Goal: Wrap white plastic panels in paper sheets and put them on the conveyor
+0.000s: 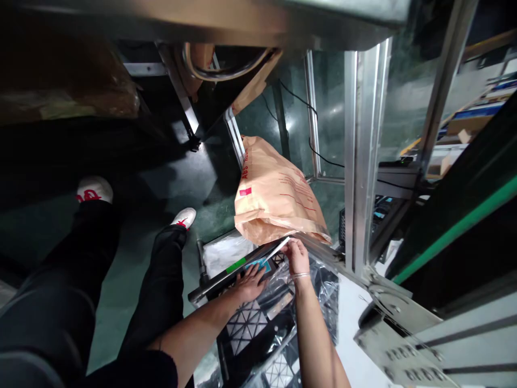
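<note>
On the left we see a long black bar (216, 281) with a green sticker (235, 265). Next is our left hand (251, 284), fingers a bit apart and flat, tips on a blue patch (262, 264). The white strip (276, 249) starts just by those tips and lies up and to the right of them. Its long way slants from low left to high right, up to our right hand (298, 256). That hand is nearer, with finger and thumb pinched on the top end. The strip looks thin, straight and plain; we cannot tell if it has marks.
</note>
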`<state>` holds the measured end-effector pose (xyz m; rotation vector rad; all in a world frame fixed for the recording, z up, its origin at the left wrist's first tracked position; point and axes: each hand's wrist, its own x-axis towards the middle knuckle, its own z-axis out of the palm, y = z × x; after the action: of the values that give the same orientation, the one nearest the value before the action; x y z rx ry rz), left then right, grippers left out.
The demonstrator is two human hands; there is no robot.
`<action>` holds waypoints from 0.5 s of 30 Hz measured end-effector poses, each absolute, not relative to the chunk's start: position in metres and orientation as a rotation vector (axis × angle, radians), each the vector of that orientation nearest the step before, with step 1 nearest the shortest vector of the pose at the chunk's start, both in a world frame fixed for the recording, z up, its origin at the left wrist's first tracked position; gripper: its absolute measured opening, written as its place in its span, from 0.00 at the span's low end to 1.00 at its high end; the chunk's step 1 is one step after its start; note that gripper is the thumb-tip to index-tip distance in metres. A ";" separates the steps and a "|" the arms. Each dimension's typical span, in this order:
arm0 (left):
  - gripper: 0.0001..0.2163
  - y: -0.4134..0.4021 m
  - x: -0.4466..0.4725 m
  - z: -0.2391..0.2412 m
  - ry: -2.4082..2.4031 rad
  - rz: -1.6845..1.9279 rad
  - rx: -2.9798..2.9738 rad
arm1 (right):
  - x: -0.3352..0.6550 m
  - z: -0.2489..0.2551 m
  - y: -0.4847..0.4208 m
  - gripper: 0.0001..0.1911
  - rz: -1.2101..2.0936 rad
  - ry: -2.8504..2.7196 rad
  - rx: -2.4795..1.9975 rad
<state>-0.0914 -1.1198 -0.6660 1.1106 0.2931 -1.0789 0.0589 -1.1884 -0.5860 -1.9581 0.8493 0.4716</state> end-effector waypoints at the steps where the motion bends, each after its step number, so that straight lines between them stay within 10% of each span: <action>1: 0.24 -1.119 -0.092 -0.664 0.292 -1.077 1.120 | 0.061 -0.585 -1.185 0.12 0.480 0.855 -1.929; 15: 0.12 -0.879 -0.168 -0.658 0.386 -1.272 1.742 | 0.114 -0.511 -1.045 0.10 0.585 0.736 -1.562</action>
<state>-0.1681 -0.8785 -0.6581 1.7422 0.3862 -1.2720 0.1145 -1.0451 -0.5106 -1.5621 0.7356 0.5849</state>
